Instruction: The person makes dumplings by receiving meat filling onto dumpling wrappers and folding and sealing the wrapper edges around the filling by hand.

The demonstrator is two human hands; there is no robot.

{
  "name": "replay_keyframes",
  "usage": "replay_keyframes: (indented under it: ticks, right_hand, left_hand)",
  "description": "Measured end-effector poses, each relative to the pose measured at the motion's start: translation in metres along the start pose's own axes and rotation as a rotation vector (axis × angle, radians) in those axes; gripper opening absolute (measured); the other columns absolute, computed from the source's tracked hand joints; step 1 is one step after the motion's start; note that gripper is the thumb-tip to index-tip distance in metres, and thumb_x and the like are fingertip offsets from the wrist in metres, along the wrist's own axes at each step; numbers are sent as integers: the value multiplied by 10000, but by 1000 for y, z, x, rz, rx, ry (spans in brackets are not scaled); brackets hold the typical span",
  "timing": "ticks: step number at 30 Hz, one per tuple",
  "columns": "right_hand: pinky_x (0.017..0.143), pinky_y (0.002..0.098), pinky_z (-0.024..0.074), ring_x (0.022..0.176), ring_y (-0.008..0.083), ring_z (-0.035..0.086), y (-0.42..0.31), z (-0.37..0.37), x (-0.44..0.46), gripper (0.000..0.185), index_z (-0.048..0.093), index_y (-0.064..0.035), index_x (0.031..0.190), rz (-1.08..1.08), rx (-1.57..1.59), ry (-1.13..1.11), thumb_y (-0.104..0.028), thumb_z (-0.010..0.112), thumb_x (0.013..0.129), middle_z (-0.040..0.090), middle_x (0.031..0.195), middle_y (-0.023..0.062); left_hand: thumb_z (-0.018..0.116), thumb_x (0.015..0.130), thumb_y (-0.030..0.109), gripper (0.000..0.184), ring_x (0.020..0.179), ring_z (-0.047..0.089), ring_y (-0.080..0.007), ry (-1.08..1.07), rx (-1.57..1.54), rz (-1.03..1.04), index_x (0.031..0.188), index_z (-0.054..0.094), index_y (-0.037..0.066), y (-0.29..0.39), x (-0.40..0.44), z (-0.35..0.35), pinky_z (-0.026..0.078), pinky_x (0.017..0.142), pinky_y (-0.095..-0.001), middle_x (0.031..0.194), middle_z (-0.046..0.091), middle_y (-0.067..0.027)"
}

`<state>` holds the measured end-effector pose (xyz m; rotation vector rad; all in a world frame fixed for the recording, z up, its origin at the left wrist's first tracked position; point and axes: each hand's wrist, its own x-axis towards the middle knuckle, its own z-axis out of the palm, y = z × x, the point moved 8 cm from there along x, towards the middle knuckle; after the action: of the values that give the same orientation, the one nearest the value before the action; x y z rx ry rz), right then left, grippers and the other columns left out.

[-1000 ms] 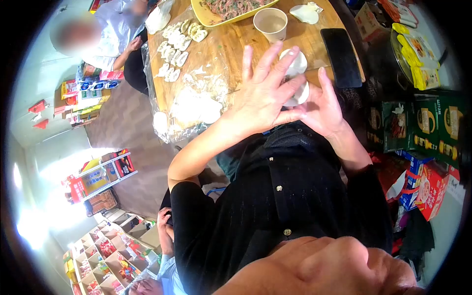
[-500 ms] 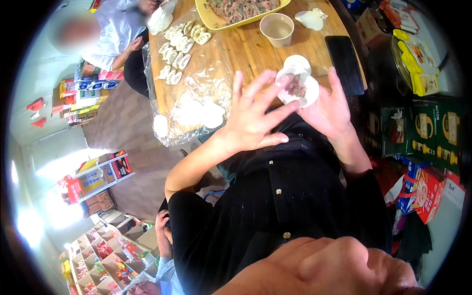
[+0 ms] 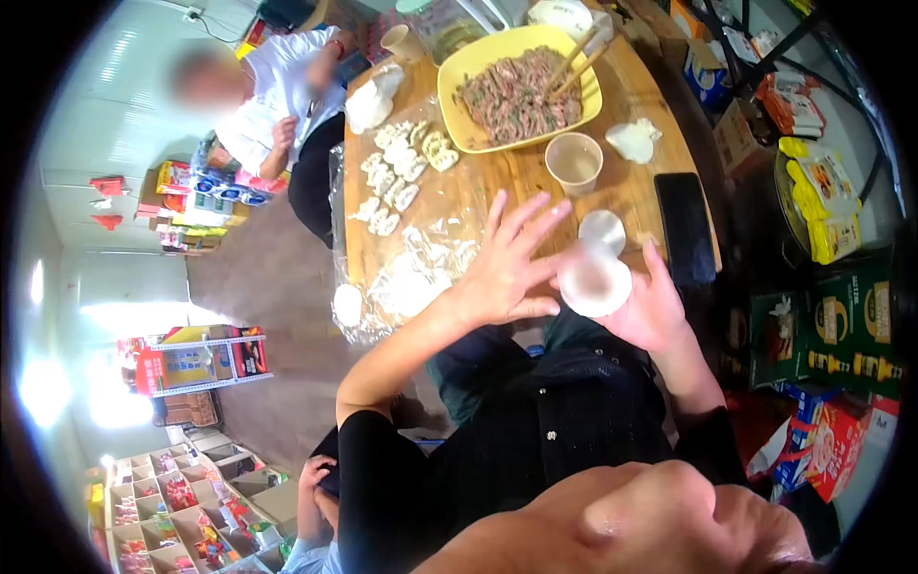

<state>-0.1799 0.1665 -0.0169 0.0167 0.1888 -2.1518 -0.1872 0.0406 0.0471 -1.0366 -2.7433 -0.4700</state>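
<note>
On the fingers and palm of my right hand [image 3: 652, 311] lies a round white dumpling wrapper [image 3: 604, 298]. A blurred brownish-pink patch, like meat filling, shows in its middle. My left hand [image 3: 507, 268] hovers at the wrapper's left edge with fingers spread and its back facing me; whether a fingertip touches is too blurred to tell. Just beyond the wrapper is a pale round disc [image 3: 602, 232]. A paper cup of cloudy liquid [image 3: 575, 164] stands past it. Behind that, a yellow dish [image 3: 459, 124] holds minced meat filling [image 3: 516, 100] with chopsticks [image 3: 574, 65] in it.
Folded dumplings [image 3: 397, 172] sit on the wooden table [image 3: 459, 196], beside plastic film with white wrappers [image 3: 411, 287]. A black phone [image 3: 685, 228] lies at the right edge. Another person [image 3: 287, 96] sits at the left. Cartons [image 3: 827, 311] line the right side.
The view has tilted up, bringing the whole yellow dish and its chopsticks into sight. The filling in the wrapper, clear before, is blurred now. Both hands keep nearly the same pose.
</note>
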Motion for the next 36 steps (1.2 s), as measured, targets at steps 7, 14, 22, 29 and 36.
replay_keyframes:
  ticks: [7, 14, 22, 29, 36]
  right_hand:
    - [1171, 463, 253, 1403, 417, 307, -20, 2, -5, 814, 200, 55, 1489, -96, 105, 22, -584, 298, 994, 294, 1493, 315]
    - [1196, 430, 202, 1419, 382, 292, -30, 7, -15, 842, 181, 82, 1482, -180, 5, 4, -599, 248, 992, 292, 1502, 302]
    - [1201, 459, 160, 1436, 413, 231, -35, 8, -23, 882, 167, 90, 1480, -257, -42, 16, -610, 333, 970, 206, 1521, 337]
    - [1200, 462, 166, 1444, 395, 220, -39, -2, -25, 857, 201, 107, 1464, -308, 68, 85, -591, 330, 983, 221, 1523, 321]
    - [1193, 441, 194, 1430, 319, 288, -35, -3, -22, 833, 212, 74, 1477, -288, 38, 63, -598, 293, 991, 295, 1522, 245]
  left_hand:
    - [341, 930, 653, 641, 1400, 259, -415, 163, -56, -75, 1255, 649, 195, -29, 12, -11, 97, 1116, -656, 1495, 361, -171]
    - [522, 900, 555, 513, 1394, 252, -415, 194, 318, -157, 1001, 704, 87, -52, 67, 14, 61, 1096, -691, 1449, 407, -184]
    - [453, 950, 535, 497, 1412, 231, -403, 136, 312, -143, 923, 746, 133, -79, 81, 25, 34, 1112, -676, 1474, 402, -120]
    - [428, 959, 531, 482, 1378, 282, -416, 280, 209, -140, 1206, 661, 189, -65, 65, -3, 119, 1125, -610, 1460, 412, -158]
    - [314, 934, 680, 644, 1377, 296, -405, 158, 66, 46, 1273, 631, 234, 13, 24, -9, 141, 1108, -637, 1488, 372, -179]
